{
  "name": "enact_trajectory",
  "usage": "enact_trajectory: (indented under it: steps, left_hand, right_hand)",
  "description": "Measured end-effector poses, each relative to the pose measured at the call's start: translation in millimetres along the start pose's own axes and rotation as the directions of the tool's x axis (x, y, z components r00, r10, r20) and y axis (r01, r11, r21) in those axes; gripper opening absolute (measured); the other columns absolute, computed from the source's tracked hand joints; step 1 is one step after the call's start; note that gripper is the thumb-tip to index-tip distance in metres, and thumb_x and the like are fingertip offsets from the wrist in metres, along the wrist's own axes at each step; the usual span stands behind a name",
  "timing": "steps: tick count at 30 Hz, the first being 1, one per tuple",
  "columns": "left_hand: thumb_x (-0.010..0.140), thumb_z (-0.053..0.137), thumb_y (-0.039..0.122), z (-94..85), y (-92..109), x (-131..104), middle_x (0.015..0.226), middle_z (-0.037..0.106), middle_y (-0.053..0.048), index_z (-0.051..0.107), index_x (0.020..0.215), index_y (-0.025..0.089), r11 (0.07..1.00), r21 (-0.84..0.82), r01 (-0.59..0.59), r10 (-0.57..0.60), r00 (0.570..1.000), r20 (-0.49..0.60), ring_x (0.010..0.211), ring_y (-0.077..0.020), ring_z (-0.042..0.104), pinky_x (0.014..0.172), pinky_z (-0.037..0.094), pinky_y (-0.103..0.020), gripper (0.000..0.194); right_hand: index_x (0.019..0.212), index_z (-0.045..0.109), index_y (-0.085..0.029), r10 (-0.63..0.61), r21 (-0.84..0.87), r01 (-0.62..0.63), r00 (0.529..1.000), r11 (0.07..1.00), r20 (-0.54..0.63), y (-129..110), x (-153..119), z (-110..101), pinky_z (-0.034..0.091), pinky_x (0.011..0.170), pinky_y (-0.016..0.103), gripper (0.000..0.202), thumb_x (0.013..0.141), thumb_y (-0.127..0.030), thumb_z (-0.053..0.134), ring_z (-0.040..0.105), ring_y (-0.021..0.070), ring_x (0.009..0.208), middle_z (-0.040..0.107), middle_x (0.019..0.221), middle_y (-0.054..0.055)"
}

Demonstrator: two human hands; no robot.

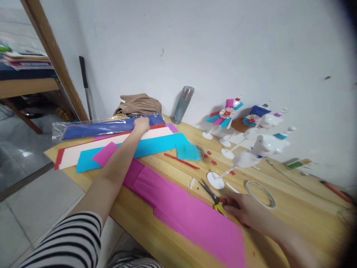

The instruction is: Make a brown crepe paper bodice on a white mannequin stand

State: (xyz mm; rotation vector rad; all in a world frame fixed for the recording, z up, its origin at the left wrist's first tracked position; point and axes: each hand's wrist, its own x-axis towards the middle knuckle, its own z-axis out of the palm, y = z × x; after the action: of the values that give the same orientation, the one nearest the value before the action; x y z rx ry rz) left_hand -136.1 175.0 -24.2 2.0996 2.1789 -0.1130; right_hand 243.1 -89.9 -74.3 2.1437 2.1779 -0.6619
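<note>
My left hand point(141, 125) is stretched out to the back of the table, its fingers curled down on the blue crepe paper point(111, 128), which lies partly in a clear plastic sleeve. In front of it lie red, pale pink point(92, 150) and turquoise point(152, 144) paper sheets. My right hand point(241, 208) is closed around the handles of scissors point(213, 197) with yellow and red grips. Their blades point away to the left, above a long magenta paper point(189, 219) that runs toward me.
White animal figures on stands point(247, 158) stand at the right, some decorated with paper. A roll of tape point(260, 194), red scraps point(182, 161) and turquoise paper pieces point(188, 152) lie about. A grey bottle point(182, 106) and brown cloth point(139, 103) are by the wall.
</note>
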Motion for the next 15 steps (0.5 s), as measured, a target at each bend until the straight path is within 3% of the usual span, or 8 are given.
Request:
enact_trajectory:
  steps: [3, 7, 10, 12, 15]
  left_hand:
    - [0.097, 0.064, 0.038, 3.2, 2.4, 6.2, 0.131, 0.063, -0.011, 0.06, 0.131, 0.016, 1.0, 0.002, -0.014, 0.014, 0.998, 0.064, 0.112, -0.0244, 0.065, 0.094, 0.058, -0.046, 0.04]
    - [0.097, 0.065, 0.038, 0.8, 5.4, 3.2, 0.13, 0.063, -0.011, 0.06, 0.13, 0.017, 1.0, -0.006, -0.015, 0.016, 0.998, 0.055, 0.112, -0.0242, 0.065, 0.093, 0.058, -0.046, 0.04]
    - [0.098, 0.062, 0.036, -10.8, 5.3, -9.7, 0.13, 0.064, -0.012, 0.061, 0.129, 0.015, 1.0, -0.008, 0.025, -0.026, 0.997, -0.079, 0.114, -0.0248, 0.065, 0.096, 0.057, -0.047, 0.037]
    - [0.103, 0.049, 0.023, -23.6, 5.7, -21.3, 0.127, 0.066, -0.017, 0.063, 0.127, 0.009, 0.999, -0.007, 0.054, -0.054, 0.977, -0.205, 0.119, -0.0274, 0.064, 0.099, 0.054, -0.044, 0.031]
    - [0.102, 0.029, 0.006, -42.1, 13.7, -40.4, 0.129, 0.065, -0.021, 0.06, 0.129, 0.005, 0.998, -0.002, 0.058, -0.055, 0.932, -0.358, 0.126, -0.0296, 0.059, 0.099, 0.05, -0.037, 0.042]
  right_hand:
    - [0.067, 0.048, -0.024, -0.011, -0.02, 0.013, 0.994, 1.0, 0.104, 3.7, 1.1, 1.6, 0.035, 0.057, 0.031, 0.021, 0.085, -0.035, 0.05, 0.053, 0.02, 0.057, 0.059, 0.062, 0.002]
    - [0.07, 0.049, -0.024, -0.003, -0.046, 0.008, 0.994, 0.999, 0.113, 6.1, 2.5, 2.2, 0.035, 0.061, 0.032, 0.02, 0.086, -0.035, 0.048, 0.056, 0.0225, 0.064, 0.063, 0.067, 0.005]
    - [0.074, 0.051, -0.023, -0.011, -0.041, 0.016, 0.993, 0.999, 0.114, 4.7, 2.0, 0.9, 0.035, 0.063, 0.033, 0.018, 0.086, -0.036, 0.048, 0.056, 0.0225, 0.066, 0.064, 0.07, 0.005]
    - [0.073, 0.05, -0.023, -0.01, -0.044, 0.015, 0.993, 0.999, 0.119, 3.3, 1.4, -0.2, 0.035, 0.064, 0.033, 0.02, 0.087, -0.036, 0.046, 0.055, 0.0217, 0.065, 0.063, 0.069, 0.004]
    - [0.074, 0.053, -0.023, -0.011, -0.051, 0.018, 0.993, 0.999, 0.12, 2.6, 1.0, -0.8, 0.034, 0.063, 0.032, 0.021, 0.087, -0.037, 0.047, 0.054, 0.0213, 0.065, 0.062, 0.069, 0.004]
